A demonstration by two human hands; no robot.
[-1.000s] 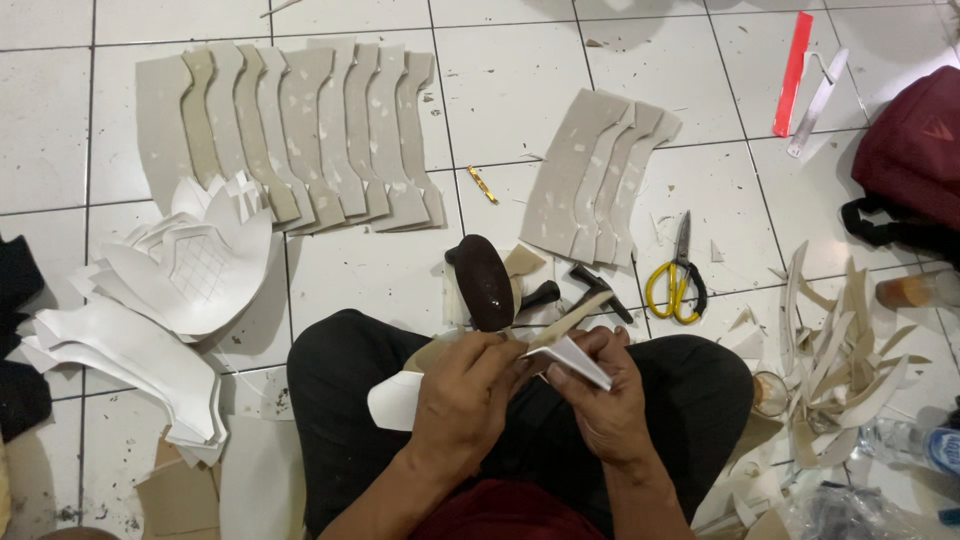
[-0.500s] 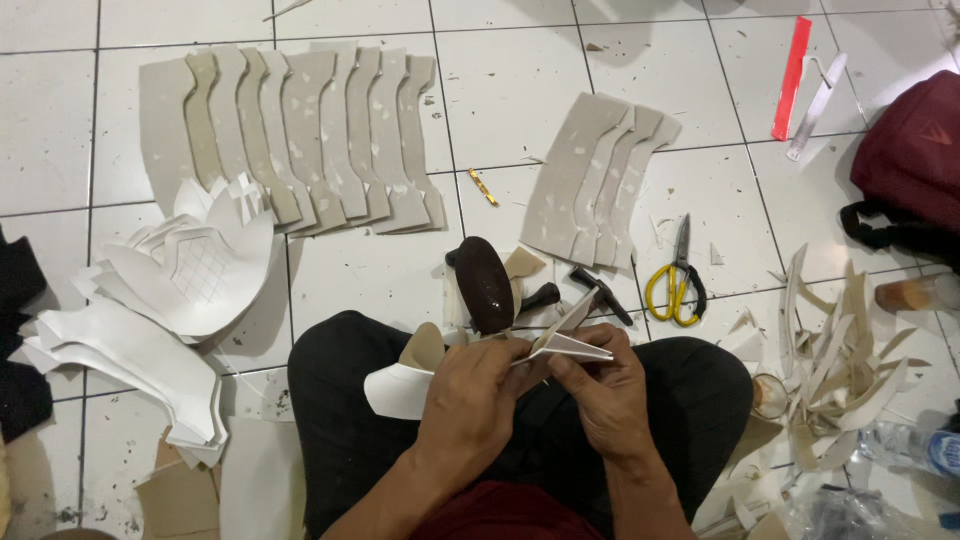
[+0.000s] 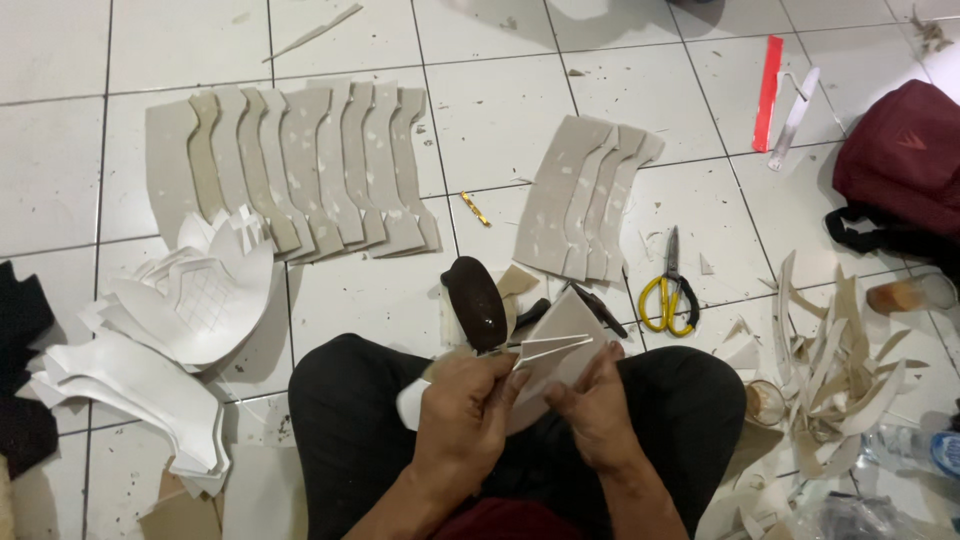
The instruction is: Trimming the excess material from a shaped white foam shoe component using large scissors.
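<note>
Two hands meet over the lap of a person sitting cross-legged on white floor tiles (image 3: 620, 110). The left hand (image 3: 465, 405) and right hand (image 3: 598, 405) both pinch a stack of thin grey cardboard pieces (image 3: 560, 340), fingers curled on its lower edge and wrists bent inward, so the sheets fan apart at the top. The board looks light and stiff yet bendable, best gripped at the edges. Just beyond lie a dark oval tool (image 3: 475, 303) and yellow-handled scissors (image 3: 670, 295). Farther out, two rows of shaped cardboard cut-outs (image 3: 300, 170) overlap on the tiles, with white pieces (image 3: 150, 340) at left and offcut strips (image 3: 840, 370) at right.
</note>
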